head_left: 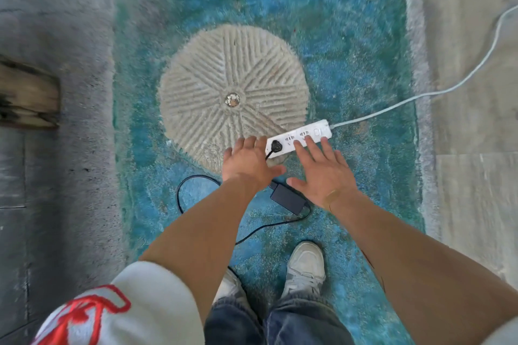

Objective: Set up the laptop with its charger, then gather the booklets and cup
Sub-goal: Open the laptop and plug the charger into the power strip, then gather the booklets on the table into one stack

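Centre frame, both hands hovering with fingers spread, holding nothing: left hand [248,163]; right hand [322,176]; charger plug [276,146] sitting in power strip [298,137], charger brick [288,199] lying below; advise pressing plug fully home.

power strip [299,137] on rug [350,36] – plug [276,146] in it | adapter [288,199] nearer

Black charger brick [288,199] lies flat on the blue rug, its plug [275,146] seated in the white strip's [305,136] end socket
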The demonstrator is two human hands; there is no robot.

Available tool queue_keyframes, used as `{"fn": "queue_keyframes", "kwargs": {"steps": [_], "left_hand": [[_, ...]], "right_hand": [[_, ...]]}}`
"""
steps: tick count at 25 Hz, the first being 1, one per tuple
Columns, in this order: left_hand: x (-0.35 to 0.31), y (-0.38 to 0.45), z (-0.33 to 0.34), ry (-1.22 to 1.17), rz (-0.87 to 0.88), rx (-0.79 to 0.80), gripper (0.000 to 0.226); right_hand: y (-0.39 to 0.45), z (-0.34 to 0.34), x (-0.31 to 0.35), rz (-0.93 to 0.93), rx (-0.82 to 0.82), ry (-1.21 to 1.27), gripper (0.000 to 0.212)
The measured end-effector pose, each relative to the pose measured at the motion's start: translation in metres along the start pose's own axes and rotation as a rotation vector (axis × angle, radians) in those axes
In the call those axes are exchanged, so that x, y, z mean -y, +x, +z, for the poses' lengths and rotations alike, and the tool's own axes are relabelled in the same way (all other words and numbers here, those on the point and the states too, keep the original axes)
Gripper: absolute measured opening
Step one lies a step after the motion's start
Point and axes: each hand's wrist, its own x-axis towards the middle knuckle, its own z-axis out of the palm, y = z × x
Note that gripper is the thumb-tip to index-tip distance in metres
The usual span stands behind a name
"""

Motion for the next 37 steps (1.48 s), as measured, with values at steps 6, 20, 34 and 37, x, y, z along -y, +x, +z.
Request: {"fn": "queue_keyframes", "kwargs": {"steps": [6,20,34,37], "left_hand": [[0.013,-0.089,-0.100,0.028,0.094,-0.015,0.096],[0.005,-0.404,-0.394,-0.139,0.113,-0.382,0.104],[0.088,-0.634,-0.498,-0.258,-0.184,-0.835,0.099],[0.115,-0.673,-0.487,-0.297,-0.297,-0.909,0.102]], "right_hand": [[-0.079,-0.108,0.027,0.015,-0.084,-0.043,0.080],[-0.381,-0.388,0.126,-0.042,-0.367,0.035,0.083],[-0.513,-0.568,0.244,-0.427,-0.680,-0.162,0.083],[-0.516,-0.577,0.283,-0.556,-0.698,-0.228,0.082]]}}
